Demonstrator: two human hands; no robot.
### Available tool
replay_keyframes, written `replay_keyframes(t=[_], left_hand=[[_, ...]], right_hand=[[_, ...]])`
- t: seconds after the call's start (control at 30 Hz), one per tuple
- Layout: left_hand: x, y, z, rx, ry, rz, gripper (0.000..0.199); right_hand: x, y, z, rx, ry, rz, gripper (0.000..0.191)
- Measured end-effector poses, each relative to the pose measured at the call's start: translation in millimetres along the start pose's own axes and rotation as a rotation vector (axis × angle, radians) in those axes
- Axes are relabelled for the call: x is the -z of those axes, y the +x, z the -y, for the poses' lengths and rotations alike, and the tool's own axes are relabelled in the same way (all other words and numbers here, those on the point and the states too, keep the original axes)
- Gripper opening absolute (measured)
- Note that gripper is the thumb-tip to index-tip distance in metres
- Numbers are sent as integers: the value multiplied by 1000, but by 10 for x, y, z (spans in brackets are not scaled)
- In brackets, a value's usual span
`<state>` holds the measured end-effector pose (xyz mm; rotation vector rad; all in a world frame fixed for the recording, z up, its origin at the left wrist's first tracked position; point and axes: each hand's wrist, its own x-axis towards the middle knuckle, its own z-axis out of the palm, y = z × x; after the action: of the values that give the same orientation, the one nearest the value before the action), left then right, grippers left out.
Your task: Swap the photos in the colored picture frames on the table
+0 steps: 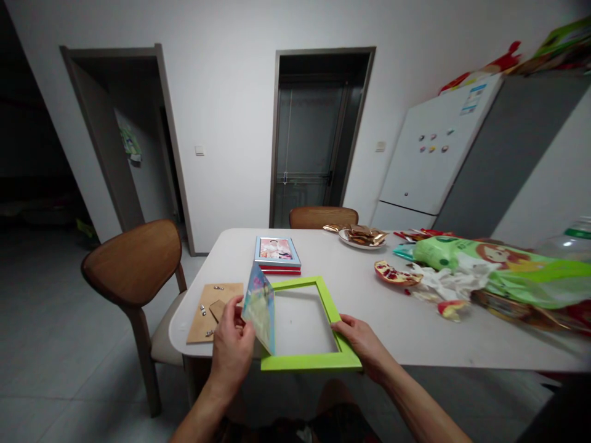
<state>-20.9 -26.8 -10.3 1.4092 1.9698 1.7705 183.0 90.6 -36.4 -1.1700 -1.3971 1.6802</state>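
My left hand [234,335] is closed on the left edge of a colourful picture sheet [260,311], which stands tilted over the left side of a green frame [329,301]. The frame's opening shows the white table through it. On the frame's right side, near the front corner, my right hand [362,341] grips the green rim. A brown backing board [197,320] with metal clips lies left of the frame, partly behind my left hand. Behind the frame is a stack of framed pictures, a light-blue one [277,242] on top of red ones.
On the white table [351,277] are a plate of wrapped snacks [364,237], a pomegranate piece [396,274], crumpled tissues [457,280] and a green package [508,264]. Wooden chairs stand at the left [133,264] and far side [323,216].
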Motion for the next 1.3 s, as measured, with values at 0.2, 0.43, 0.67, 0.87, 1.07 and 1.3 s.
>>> replay_keyframes(t=[0.2,0.43,0.67,0.87,1.07,1.3], left_hand=[[67,-119,448,267,-241,84,37],[96,-204,481,269,68,227,38],[123,-164,320,185,490,363,42],[150,-187,254,101,713,377,40],[53,-252,225,-126,727,347,36],[-194,-266,270,-276,712,461,52]], right_hand=[[199,192,-154,149,-486,-193,41],[197,229,-185,177,-978,-371,43],[161,200,-214,162,-1083,-416,44],[127,174,-216,182,-1135,-446,40],[99,168,-225,177,-1190,-428,44],[108,185,-223,180,-1223,-410,41]])
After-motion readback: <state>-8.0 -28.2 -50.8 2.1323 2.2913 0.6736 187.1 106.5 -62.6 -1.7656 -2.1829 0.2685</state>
